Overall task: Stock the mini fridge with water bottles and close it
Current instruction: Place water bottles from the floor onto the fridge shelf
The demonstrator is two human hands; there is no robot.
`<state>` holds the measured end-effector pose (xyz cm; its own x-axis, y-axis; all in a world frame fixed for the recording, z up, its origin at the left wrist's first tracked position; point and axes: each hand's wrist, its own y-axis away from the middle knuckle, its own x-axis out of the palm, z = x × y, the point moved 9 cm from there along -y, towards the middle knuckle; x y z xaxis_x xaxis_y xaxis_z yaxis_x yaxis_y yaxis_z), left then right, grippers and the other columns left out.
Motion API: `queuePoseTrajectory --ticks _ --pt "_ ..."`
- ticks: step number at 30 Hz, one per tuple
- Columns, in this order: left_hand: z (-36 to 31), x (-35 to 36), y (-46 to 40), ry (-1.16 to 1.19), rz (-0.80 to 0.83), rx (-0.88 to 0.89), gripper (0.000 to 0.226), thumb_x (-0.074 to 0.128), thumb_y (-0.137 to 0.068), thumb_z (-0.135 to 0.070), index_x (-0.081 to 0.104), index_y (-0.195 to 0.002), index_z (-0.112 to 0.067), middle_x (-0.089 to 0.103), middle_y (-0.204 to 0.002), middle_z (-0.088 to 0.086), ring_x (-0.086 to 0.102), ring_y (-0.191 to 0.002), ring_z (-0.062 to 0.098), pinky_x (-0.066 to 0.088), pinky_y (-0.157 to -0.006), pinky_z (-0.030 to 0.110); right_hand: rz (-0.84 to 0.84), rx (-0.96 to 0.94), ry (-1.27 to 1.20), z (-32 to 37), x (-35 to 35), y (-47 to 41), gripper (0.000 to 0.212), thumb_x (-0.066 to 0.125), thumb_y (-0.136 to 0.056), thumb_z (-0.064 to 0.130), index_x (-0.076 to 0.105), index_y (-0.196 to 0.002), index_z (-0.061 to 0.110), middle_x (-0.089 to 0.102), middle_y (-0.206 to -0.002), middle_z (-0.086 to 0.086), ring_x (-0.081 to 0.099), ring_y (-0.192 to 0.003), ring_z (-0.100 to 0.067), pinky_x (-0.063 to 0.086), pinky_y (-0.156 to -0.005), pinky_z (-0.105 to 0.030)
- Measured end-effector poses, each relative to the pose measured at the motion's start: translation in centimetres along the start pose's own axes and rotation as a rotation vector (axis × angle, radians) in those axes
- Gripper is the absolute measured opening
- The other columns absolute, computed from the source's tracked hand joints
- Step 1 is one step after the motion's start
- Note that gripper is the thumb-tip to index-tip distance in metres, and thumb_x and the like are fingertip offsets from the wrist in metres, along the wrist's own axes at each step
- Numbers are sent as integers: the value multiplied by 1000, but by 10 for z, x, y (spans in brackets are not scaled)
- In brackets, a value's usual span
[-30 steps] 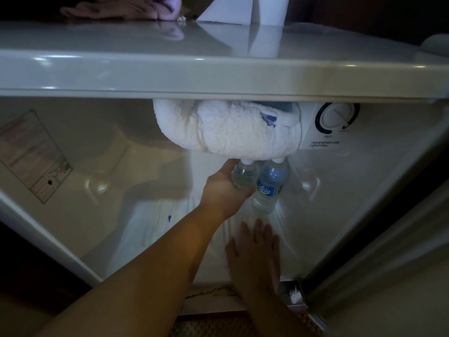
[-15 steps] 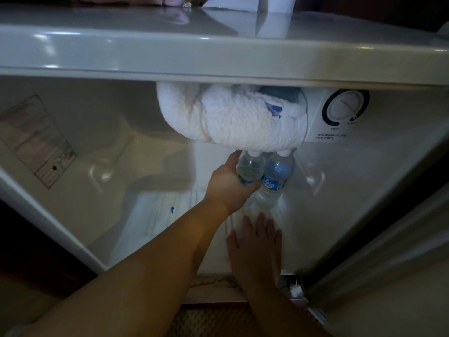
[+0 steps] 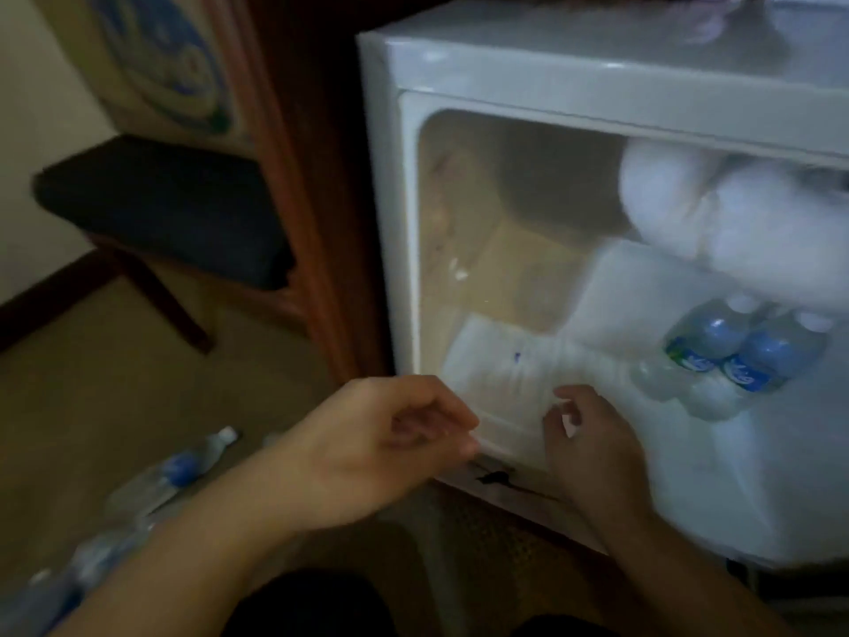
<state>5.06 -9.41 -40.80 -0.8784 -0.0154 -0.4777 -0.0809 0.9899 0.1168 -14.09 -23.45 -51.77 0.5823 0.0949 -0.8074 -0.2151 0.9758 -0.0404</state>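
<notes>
Dim room, tan floor (image 3: 151,360), and the mini fridge (image 3: 574,71) stands open just ahead of both hands, its door out of view. Two water bottles (image 3: 735,351) sit upright side by side at the back of the fridge floor, beyond and to the right of the right hand (image 3: 592,448), tucked under a bulging mass of white frost (image 3: 735,223) at the freezer box; pushed that deep, they leave the front of the fridge floor free for more. The right hand hovers at the front lip of the fridge floor, fingers loosely curled, grasping nothing. The left hand (image 3: 381,448) hangs just outside the opening, fingers bent inward and loose, also empty as far as the blur allows. Down to the left of the left hand, spare bottles (image 3: 170,475) lie on their sides on the floor, within easy reach, which looks like the supply pile. My read: both hands are free so one can swing left for the next bottle. Farther left stands a dark cushioned stool (image 3: 156,200) beside a wooden frame (image 3: 294,177). Stocking looks partly done; closing is yet to come.
</notes>
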Motion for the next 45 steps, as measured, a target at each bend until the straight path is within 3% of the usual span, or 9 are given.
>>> queuePoseTrajectory --ticks 5,10,20,27,33,36,38,42,45 --pt "43 -90 122 -76 -342 -175 15 70 -87 -41 79 -95 -32 78 -94 -10 74 -92 10 57 -83 27 496 -572 -74 143 53 54 20 55 -96 45 68 -112 45 70 -94 22 65 -84 3 58 -74 -26" --pt "114 -157 235 -148 -806 -461 23 58 -95 -50 75 -95 -34 77 -90 -12 74 -83 12 61 -80 41 838 -732 30 219 134 108 21 59 -100 44 58 -119 54 64 -94 21 62 -84 6 51 -68 -19" --pt "277 -163 387 -133 -1003 -994 18 65 -94 -49 66 -105 -36 70 -94 -11 68 -86 6 59 -80 35 1233 -976 418 231 301 225 42 70 -92 40 55 -132 44 59 -122 15 56 -102 1 53 -90 -27" --pt "373 -113 422 -64 -739 -1399 58 67 -87 -52 54 -132 -18 65 -109 -2 63 -91 12 53 -70 30 1156 -899 586 179 368 248 54 74 -89 29 50 -137 36 52 -139 6 54 -124 -13 50 -102 -36" --pt "421 -28 426 -81 -476 -1542 75 59 -97 -37 24 -158 -12 53 -141 14 61 -121 27 55 -99 39 1071 -824 518 165 374 246 21 67 -95 24 57 -108 37 59 -116 11 58 -101 -6 54 -89 -31" --pt "442 -2 442 40 -635 -1559 84 59 -97 -28 11 -161 -5 58 -138 14 64 -119 26 57 -97 38 1067 -776 473 161 369 243 20 67 -95 25 53 -97 39 61 -105 11 60 -93 -3 56 -84 -30" --pt "441 -1 447 24 -766 -1519 71 58 -97 -29 27 -155 -6 63 -130 11 66 -112 24 59 -92 39 1095 -747 381 166 360 241 19 65 -96 25 54 -98 41 59 -104 14 59 -91 -1 54 -78 -25" --pt "397 -36 446 -220 -992 -1339 19 58 -96 -34 54 -106 -18 68 -91 1 68 -79 17 61 -75 40 1097 -839 156 205 318 235 24 64 -97 31 55 -114 46 54 -115 22 56 -101 4 52 -77 -21" --pt "360 -80 436 -411 -1020 -1215 22 58 -93 -46 55 -91 -24 64 -73 -7 64 -64 11 60 -65 37 1050 -955 112 236 277 230 30 59 -100 38 53 -128 46 49 -123 25 54 -107 5 54 -84 -23"
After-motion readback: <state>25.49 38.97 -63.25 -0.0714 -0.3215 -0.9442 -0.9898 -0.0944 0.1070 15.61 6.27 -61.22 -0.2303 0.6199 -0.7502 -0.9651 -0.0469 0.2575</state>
